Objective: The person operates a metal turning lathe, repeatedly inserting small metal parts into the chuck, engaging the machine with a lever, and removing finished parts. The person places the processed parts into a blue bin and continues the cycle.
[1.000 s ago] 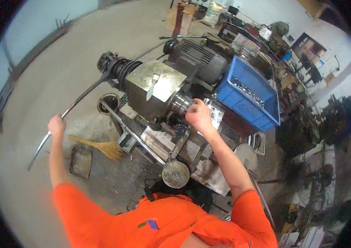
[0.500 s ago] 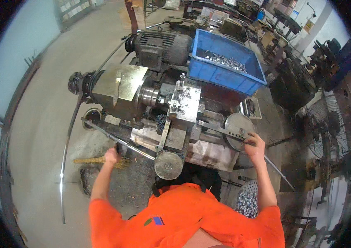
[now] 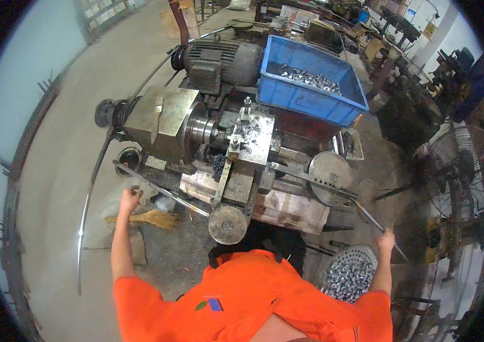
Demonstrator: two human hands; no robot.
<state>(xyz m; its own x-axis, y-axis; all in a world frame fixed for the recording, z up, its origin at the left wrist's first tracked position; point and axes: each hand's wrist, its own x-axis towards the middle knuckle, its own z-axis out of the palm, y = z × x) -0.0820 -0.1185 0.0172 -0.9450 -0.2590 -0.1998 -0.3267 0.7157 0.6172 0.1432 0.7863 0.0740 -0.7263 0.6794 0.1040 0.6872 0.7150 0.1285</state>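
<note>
I stand at a small grimy lathe (image 3: 159, 122) in an orange top. My left hand (image 3: 129, 196) is closed around a small dark handle just below a long steel rod (image 3: 168, 192) that slants across the machine's front left. My right hand (image 3: 386, 242) grips the low end of a long lever bar (image 3: 333, 185), which runs down to the right from the tool slide (image 3: 251, 139) past a round metal disc (image 3: 330, 165). A handwheel (image 3: 227, 224) sits right in front of my chest.
A blue bin (image 3: 310, 97) of metal parts sits behind the lathe beside an electric motor (image 3: 219, 60). A perforated basket (image 3: 349, 273) of small metal pieces stands at my right knee. A broom (image 3: 150, 218), a thin bent bar (image 3: 88, 199) and a floor fan (image 3: 458, 171) surround me.
My left hand left the thin bar far out left and came in to the lathe's front. My right hand dropped from the chuck area to the lever bar on the right.
</note>
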